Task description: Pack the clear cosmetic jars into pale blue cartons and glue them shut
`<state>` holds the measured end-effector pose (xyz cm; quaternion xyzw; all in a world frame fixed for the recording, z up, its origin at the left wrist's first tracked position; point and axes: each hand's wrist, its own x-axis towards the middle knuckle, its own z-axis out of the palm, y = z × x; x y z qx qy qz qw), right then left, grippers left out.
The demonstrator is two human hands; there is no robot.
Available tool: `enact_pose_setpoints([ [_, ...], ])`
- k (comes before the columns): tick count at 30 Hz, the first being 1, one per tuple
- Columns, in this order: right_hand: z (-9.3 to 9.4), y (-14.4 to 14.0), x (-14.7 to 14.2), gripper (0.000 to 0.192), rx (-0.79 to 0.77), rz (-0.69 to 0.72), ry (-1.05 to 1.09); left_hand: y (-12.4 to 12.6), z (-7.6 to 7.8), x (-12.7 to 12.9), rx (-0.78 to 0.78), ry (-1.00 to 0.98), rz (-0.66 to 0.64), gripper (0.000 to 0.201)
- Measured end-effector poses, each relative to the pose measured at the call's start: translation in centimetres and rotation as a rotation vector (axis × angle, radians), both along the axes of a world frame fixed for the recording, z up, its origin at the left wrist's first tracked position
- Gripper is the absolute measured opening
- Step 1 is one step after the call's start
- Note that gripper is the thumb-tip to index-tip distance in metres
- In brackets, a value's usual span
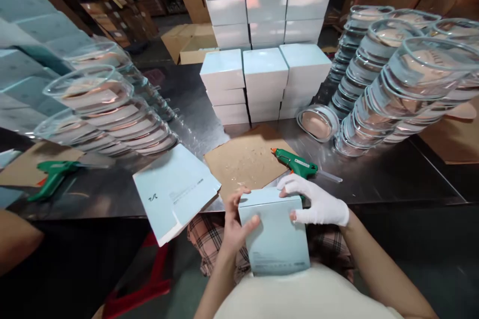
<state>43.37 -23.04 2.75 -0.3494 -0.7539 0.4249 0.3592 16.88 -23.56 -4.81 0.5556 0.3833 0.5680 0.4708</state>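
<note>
Fingers of both hands clamp 1 pale blue box point(276, 237), held at the table point(374, 179) edge above the lap: left hand point(235, 224) bare, thumb on the lid; right hand point(318, 204) in a white glove, gripping the far corner. 2 green glue guns: 1 point(295, 163) just beyond the box beside 1 cardboard sheet point(243, 159), 1 point(54, 177) far left. 1 flat blue sleeve point(174, 189) nearby. Stacked boxes point(264, 79) behind; clear bowl stacks point(392, 75) both sides, count unclear.
</note>
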Motion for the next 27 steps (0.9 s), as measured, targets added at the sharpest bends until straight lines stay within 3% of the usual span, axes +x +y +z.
enact_pose_setpoints([
  [3,0.4,0.5,-0.2,0.031,0.104,0.050,-0.092,0.4,0.2,-0.4,-0.022,0.066,-0.078,0.046],
  [6,0.2,0.7,-0.1,0.033,0.083,0.081,-0.085,0.4,0.4,-0.1,-0.029,0.066,-0.081,0.047],
  [8,-0.3,-0.2,0.5,0.043,0.025,0.025,-0.047,0.5,0.4,-0.1,-0.030,0.053,-0.071,0.046],
  [10,-1.2,-2.0,1.3,0.070,-0.130,-0.154,0.026,0.7,0.3,-0.5,-0.030,0.038,0.004,0.044],
  [12,-2.3,-4.3,2.1,0.088,-0.375,-0.286,0.079,1.0,-0.1,-1.0,-0.037,-0.001,0.166,0.044],
  [14,-3.4,-6.4,2.4,0.085,-0.617,-0.226,0.076,1.3,-0.6,-1.3,-0.055,-0.117,0.343,0.048],
  [16,-3.8,-7.4,1.8,0.073,-0.701,-0.224,0.078,1.8,-0.8,-1.1,-0.081,-0.234,0.415,0.055],
  [18,-3.2,-7.1,0.8,0.057,-0.598,-0.409,0.093,2.1,-0.1,-0.9,-0.055,-0.192,0.438,0.056],
  [20,-1.5,-5.8,-0.2,0.039,-0.381,-0.515,0.028,2.4,1.7,-1.0,0.110,0.058,0.499,0.059],
  [22,0.8,-4.1,-0.6,0.025,-0.141,-0.342,-0.128,2.7,4.4,-1.8,0.373,0.440,0.492,0.076],
  [25,4.0,-1.0,0.4,0.020,0.119,0.077,-0.302,2.9,8.3,-3.7,0.636,0.954,0.151,0.098],
  [26,4.8,0.4,1.2,0.019,0.155,0.089,-0.320,2.8,9.2,-4.4,0.667,1.039,0.033,0.093],
  [27,5.3,2.0,2.2,0.021,0.172,-0.012,-0.327,2.7,9.8,-5.0,0.678,1.070,-0.044,0.087],
])
